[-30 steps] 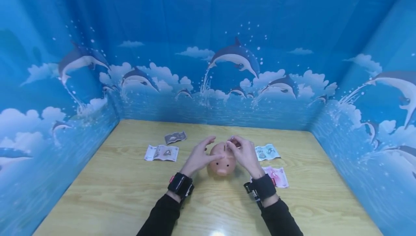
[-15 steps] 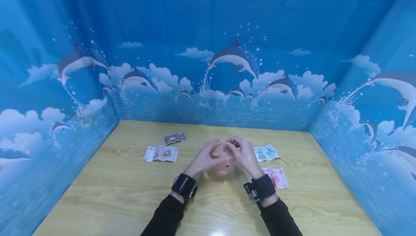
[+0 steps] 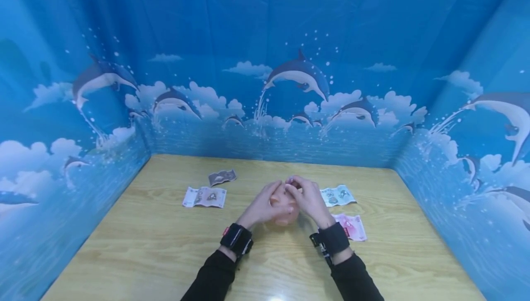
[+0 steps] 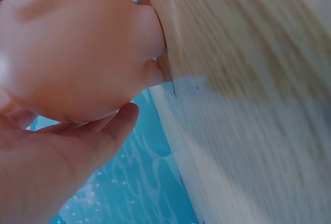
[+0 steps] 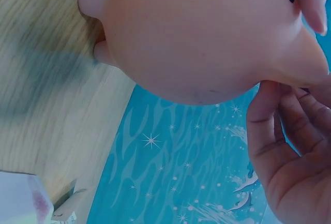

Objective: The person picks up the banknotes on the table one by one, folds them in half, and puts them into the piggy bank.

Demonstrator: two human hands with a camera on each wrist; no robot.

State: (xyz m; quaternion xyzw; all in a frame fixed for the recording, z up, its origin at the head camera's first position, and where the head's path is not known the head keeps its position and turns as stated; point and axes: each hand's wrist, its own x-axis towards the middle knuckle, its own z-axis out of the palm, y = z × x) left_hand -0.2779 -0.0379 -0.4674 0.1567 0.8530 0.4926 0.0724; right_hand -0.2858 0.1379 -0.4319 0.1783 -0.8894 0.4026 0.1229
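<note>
A pink piggy bank (image 3: 284, 219) stands on the table in the head view, largely covered by both hands. My left hand (image 3: 262, 205) holds it from the left, thumb across its face and fingers round the far side. In the left wrist view those fingers (image 4: 119, 125) curve along the smooth side of the piggy bank (image 4: 77, 43). My right hand (image 3: 308, 199) is at the top of the pig, thumb and fingers pinched together over the slot. A small folded banknote is mostly hidden in that pinch. The right wrist view has the curled fingers (image 5: 264, 115) beside the pig's ear (image 5: 305, 58).
Two banknotes lie to the left, a brownish one (image 3: 222, 177) behind a pale purple one (image 3: 204, 197). To the right are a blue-green banknote (image 3: 338, 195) and a pink one (image 3: 352, 227) near the right wrist. A blue dolphin-print curtain (image 3: 265, 107) surrounds the wooden table (image 3: 165, 255).
My left hand has moved right and closed in around the piggy bank, its thumb now covering the pig's eyes. My right fingertips have shifted slightly left over the slot.
</note>
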